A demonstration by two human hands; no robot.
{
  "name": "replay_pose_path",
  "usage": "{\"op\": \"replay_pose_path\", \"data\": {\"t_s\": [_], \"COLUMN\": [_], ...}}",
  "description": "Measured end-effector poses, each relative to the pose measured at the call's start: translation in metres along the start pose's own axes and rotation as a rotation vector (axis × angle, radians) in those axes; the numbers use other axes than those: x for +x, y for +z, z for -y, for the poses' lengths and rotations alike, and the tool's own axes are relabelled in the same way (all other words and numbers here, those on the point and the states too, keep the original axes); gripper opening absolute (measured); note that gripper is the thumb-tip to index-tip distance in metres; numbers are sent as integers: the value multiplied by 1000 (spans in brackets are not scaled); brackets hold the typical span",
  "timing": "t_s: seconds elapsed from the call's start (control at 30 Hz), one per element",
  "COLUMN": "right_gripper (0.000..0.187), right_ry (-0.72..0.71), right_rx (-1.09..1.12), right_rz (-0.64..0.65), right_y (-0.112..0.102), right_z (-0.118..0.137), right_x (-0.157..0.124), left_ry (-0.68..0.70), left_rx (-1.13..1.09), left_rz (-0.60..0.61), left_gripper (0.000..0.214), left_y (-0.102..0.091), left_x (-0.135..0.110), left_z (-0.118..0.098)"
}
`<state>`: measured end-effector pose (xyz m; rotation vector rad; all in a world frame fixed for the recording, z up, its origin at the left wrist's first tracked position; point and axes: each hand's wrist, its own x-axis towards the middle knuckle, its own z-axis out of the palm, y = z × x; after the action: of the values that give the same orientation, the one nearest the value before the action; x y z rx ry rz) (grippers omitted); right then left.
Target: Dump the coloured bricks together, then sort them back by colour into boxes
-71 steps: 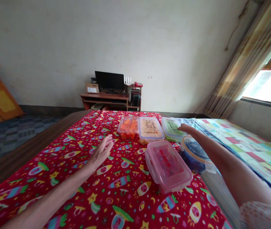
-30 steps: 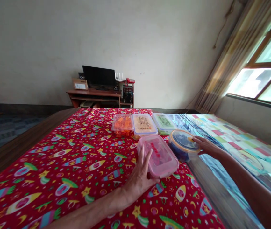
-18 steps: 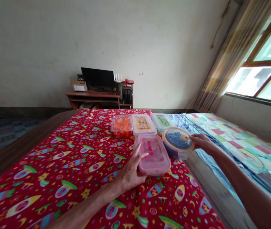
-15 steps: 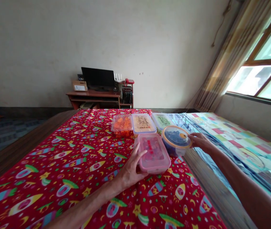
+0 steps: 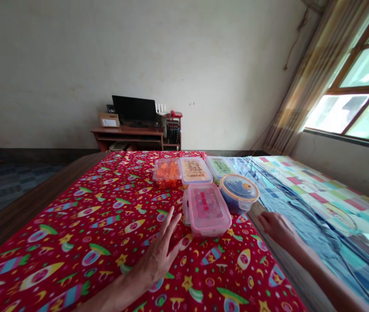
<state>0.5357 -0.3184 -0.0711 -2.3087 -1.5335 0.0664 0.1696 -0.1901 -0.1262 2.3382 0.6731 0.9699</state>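
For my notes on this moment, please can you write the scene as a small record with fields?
Left hand: open, empty, beside the pink-lidded plastic box, not touching it
Right hand: empty, near the round orange-rimmed container, apart from it
Pink-lidded box contents: red pieces
Round container contents: blue pieces
Further boxes: orange-filled box, beige-lidded box, green-lidded box
Surface: red rocket-print bedsheet

The window (image 5: 337, 112) glares with daylight, edges bow, and the left hand (image 5: 153, 264) and right hand (image 5: 278, 229) blur softly.
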Motion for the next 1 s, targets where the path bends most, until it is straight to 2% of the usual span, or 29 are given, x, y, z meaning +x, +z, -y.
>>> {"op": "replay_pose_path", "data": {"t_s": [0.07,0.13,0.23,0.3,0.37,0.53,0.67,0.73,0.8,0.87,0.93,1.0], "right_gripper": [40,48,57,59,61,59,58,55,54,57,55,53], "right_ry": [-163,-350,-418,-372,-328,-325,-366,-410,-466,-512,-575,-605], "right_rx": [-73,-58,-27,-22,-36,-102,-183,-221,-220,-183,-147,-113], "right_rz": [-30,-18,98,139,124,7,-104,-181,-214,-166,-52,53], "right_y": [14,29,49,58,63,70,75,74,71,67,63,60], "right_z": [18,36,46,38,22,-18,-28,-18,3,29,52,64], "right_x": [-28,-50,-67,-71,-73,-79,-81,-85,-94,-106,-117,-124], "left_ry": [50,103,148,148,142,172,219,243,257,282,341,387], "left_rx": [168,316,452,490,508,537,565,564,550,521,487,469], "left_rz": [57,168,329,369,369,322,320,329,339,356,415,490], "left_gripper": [63,61,57,55,54,54,51,52,54,55,56,54], "left_y": [-12,-19,-21,-21,-21,-18,-12,-13,-17,-24,-30,-34], "left_x": [-15,-26,-34,-34,-33,-39,-50,-54,-57,-61,-65,-69], "left_z": [1,2,4,4,0,-16,-26,-32,-41,-51,-62,-71]}}
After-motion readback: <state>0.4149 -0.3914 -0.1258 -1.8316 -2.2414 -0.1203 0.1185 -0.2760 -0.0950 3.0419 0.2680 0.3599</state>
